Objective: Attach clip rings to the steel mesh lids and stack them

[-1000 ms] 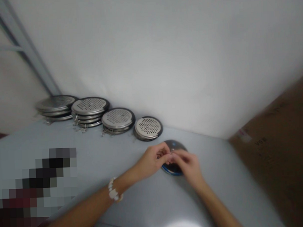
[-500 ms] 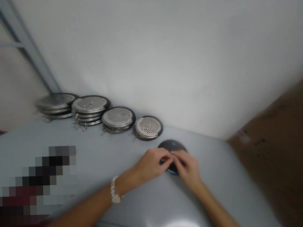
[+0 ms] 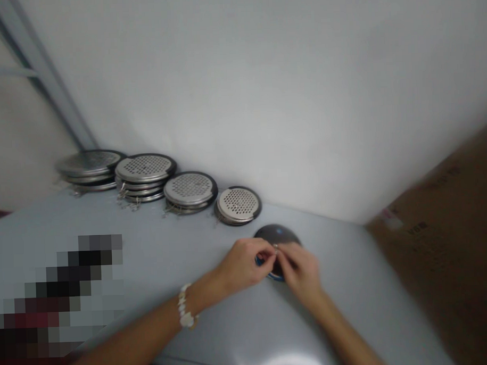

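Observation:
My left hand (image 3: pixel 244 265) and my right hand (image 3: pixel 300 271) meet over a round dark disc with a blue rim (image 3: pixel 278 235), covering most of its near half. Between their fingertips is a tiny metal piece, perhaps a small ring or clip (image 3: pixel 276 246), too small to make out clearly. Both hands pinch it just above the disc. A white beaded bracelet (image 3: pixel 186 314) circles my left wrist.
Several low stacks of round perforated steel discs, the nearest (image 3: pixel 239 205), stand in a row along the white wall (image 3: pixel 264 96). The pale grey table (image 3: pixel 216 327) spreads beneath them. A cardboard box (image 3: pixel 441 261) fills the right side, and a blurred patch covers the lower left.
The view has shifted slightly, and the table edge and stacks sit a little differently. My hands have stayed together over the disc, with only small finger movements at the metal piece.

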Action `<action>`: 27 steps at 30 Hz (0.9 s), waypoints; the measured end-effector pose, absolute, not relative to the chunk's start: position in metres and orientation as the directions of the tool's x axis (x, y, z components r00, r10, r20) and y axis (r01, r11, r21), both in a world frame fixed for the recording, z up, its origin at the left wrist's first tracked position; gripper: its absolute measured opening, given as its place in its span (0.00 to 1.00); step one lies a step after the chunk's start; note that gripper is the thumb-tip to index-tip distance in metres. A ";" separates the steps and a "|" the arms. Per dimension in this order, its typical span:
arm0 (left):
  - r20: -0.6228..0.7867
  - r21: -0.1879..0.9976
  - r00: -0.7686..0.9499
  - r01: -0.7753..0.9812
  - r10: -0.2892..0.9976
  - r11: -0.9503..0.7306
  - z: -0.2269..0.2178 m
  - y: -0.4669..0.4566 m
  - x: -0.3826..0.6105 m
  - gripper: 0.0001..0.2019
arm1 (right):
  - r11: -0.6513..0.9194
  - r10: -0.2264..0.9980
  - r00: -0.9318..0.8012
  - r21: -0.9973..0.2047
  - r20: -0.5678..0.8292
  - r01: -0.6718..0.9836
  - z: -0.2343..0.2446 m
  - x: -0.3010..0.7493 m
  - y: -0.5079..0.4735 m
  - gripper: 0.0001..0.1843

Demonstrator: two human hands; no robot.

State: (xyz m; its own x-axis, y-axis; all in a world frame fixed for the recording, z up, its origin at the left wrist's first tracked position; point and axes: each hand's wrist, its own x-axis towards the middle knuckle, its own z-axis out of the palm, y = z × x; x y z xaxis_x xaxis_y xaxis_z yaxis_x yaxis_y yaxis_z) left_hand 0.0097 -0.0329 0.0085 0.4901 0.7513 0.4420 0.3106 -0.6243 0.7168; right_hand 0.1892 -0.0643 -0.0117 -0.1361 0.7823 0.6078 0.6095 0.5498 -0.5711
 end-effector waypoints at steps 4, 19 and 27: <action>0.458 0.710 0.487 0.304 0.744 -0.636 0.006 -0.033 0.011 0.06 | 0.550 0.770 -0.125 -0.552 0.625 0.627 -0.013 0.188 -0.064 0.12; 0.502 0.672 0.407 0.373 0.763 -0.640 -0.005 -0.032 0.014 0.04 | 0.471 0.839 -0.032 -0.697 0.543 0.541 -0.015 0.181 -0.066 0.12; 0.379 0.540 0.523 0.545 0.764 -0.641 -0.006 -0.019 0.007 0.04 | 0.451 0.876 -0.156 -0.661 0.456 0.600 -0.019 0.185 -0.064 0.18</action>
